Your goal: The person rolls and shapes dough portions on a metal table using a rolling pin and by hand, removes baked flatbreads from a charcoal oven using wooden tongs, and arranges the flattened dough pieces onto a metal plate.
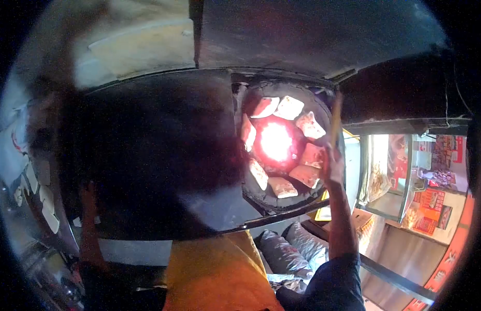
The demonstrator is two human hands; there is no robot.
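My right hand (332,165) is closed around a long wooden-looking stick (335,120) at the right rim of a round oven (261,203). Inside the oven, several flat pieces of bread (310,126) line the wall around a bright red-white glow (275,142). My left hand (88,196) is at the left, in shadow over the dark worktop (157,155), near a small pale item (86,221). Its fingers are too dark and blurred to make out.
Dark panels (313,36) rise behind the oven. Pale flat pieces (49,216) lie at the far left. Below the oven are filled sacks (284,254). A glass case (385,176) and red signs (428,211) stand at the right.
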